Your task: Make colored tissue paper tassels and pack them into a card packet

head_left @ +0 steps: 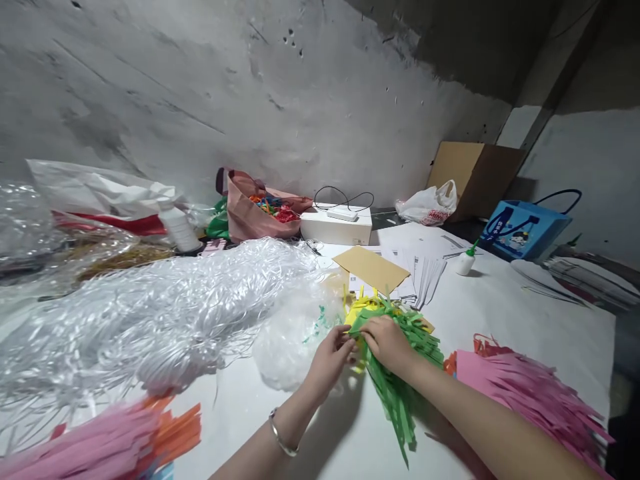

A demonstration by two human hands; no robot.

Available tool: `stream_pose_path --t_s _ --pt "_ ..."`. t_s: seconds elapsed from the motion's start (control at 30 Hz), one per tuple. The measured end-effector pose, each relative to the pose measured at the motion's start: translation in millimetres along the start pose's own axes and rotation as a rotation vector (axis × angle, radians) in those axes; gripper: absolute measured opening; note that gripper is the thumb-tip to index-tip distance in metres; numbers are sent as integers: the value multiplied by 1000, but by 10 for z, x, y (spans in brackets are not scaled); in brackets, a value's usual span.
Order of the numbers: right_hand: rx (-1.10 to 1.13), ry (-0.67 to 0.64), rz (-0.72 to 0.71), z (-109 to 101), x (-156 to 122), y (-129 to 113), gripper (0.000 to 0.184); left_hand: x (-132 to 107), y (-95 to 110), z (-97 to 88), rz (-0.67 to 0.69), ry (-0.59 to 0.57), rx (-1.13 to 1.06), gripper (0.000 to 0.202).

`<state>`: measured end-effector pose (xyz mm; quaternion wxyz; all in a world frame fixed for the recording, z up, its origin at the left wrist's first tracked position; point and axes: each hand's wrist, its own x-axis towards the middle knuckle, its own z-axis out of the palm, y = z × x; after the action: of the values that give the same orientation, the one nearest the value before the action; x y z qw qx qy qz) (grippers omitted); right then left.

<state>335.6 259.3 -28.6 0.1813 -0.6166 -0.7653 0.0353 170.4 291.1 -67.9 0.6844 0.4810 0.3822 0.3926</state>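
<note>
My left hand (331,360), with a silver bracelet at the wrist, pinches the near edge of a green fringed paper piece (400,387) on the white table (500,313). My right hand (387,341) rests on the same green piece with its fingers closed on the top edge, touching the left hand's fingertips. Yellow fringed paper (361,303) lies under and behind the green piece. Green strips trail down toward me under my right forearm.
A big heap of clear plastic strands (150,313) fills the left. Pink and orange fringed paper (125,440) lies near left, pink fringe (530,393) at right. A brown card (371,268), glue bottle (465,261), white box (336,228), pink bag (253,213) and blue bag (525,230) stand farther back.
</note>
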Motion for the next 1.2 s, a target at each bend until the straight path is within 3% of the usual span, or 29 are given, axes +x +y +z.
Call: stream_pose_path --t_s 0.13,0.33,0.47,0.7,1.2 --pt "167 68 49 -43 -36 35 14 -32 -37 168 35 30 -137 55" --pt "320 21 62 -147 -94 195 12 -11 -145 162 42 63 -240 49" --pt "277 0 73 -186 -186 268 12 -19 -141 143 39 50 -261 44" --pt "135 -7 83 -89 -199 122 28 -46 -113 156 43 43 -265 41" --pt "99 -38 54 -111 -241 129 14 -56 -126 152 54 48 -237 40"
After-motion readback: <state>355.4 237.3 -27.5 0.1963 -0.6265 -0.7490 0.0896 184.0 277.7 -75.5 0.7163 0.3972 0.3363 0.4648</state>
